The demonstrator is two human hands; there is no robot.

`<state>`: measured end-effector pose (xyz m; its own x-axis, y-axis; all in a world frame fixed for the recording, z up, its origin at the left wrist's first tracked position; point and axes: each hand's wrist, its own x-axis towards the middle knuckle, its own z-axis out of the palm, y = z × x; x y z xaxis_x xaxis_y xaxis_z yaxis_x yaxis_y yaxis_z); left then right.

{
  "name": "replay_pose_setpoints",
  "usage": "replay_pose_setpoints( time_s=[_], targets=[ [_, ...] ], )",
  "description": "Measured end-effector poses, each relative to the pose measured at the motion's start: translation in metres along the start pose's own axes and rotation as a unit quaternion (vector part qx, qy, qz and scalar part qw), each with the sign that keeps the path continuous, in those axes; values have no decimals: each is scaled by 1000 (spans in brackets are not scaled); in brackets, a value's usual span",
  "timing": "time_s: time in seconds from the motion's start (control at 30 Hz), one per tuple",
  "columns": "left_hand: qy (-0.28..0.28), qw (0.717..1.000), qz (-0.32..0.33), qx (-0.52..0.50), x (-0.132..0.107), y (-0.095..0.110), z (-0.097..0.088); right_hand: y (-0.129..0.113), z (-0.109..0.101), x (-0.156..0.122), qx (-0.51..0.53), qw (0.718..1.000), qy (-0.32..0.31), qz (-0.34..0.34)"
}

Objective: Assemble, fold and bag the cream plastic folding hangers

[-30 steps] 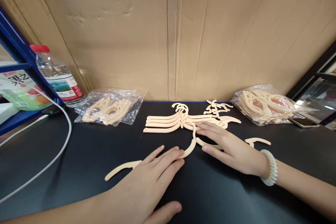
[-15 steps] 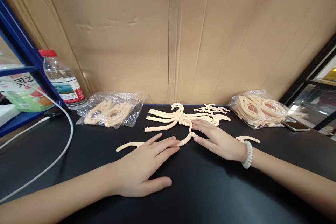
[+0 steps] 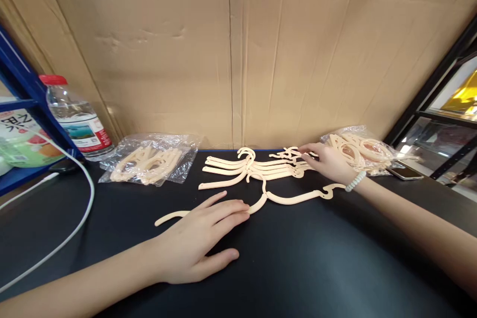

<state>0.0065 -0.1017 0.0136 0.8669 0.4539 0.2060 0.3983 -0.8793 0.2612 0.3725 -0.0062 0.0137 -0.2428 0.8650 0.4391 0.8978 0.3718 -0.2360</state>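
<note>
A cream plastic folding hanger (image 3: 292, 199) lies flat across the near part of the black tabletop, its hook pointing away from me. My left hand (image 3: 203, 238) rests palm down over its left arm, fingers stretched out and thumb apart. At the back right, my right hand (image 3: 331, 161) reaches to a small pile of cream hanger parts (image 3: 286, 153), fingers apart; whether a fingertip touches one I cannot tell. Between the hands and the cardboard, several more hangers (image 3: 225, 164) lie stacked with their hooks together.
Clear bags of cream hangers lie at left (image 3: 149, 161) and right (image 3: 361, 149). Beside the right bag is a phone (image 3: 406, 172). A red-capped water bottle (image 3: 78, 119) and white cable (image 3: 87, 218) are at left. Cardboard (image 3: 167, 59) stands along the back edge.
My right hand has left the hanger's middle and moved right and back to the small parts, uncovering the hanger's right arm. My left hand stays on the left arm. The view has shifted slightly.
</note>
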Motion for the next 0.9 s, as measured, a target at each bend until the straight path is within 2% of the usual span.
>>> replay_pose_setpoints(
  time_s=[0.13, 0.27, 0.43, 0.63, 0.9],
  targets=[
    [9, 1000, -1, 19, -1, -1, 5, 38, 5, 19, -37, 997, -31, 56],
    [39, 999, -7, 20, -3, -2, 11, 55, 7, 35, -78, 992, -77, 69],
    [50, 999, 1, 17, -2, -1, 11, 57, 15, 44, -112, 984, -136, 18],
    [23, 999, 14, 28, -2, -4, 7, 59, 21, 41, -156, 976, -150, -19],
    [27, 999, 18, 34, -1, -3, 7, 50, 2, 40, -174, 977, -124, -26]
  ],
)
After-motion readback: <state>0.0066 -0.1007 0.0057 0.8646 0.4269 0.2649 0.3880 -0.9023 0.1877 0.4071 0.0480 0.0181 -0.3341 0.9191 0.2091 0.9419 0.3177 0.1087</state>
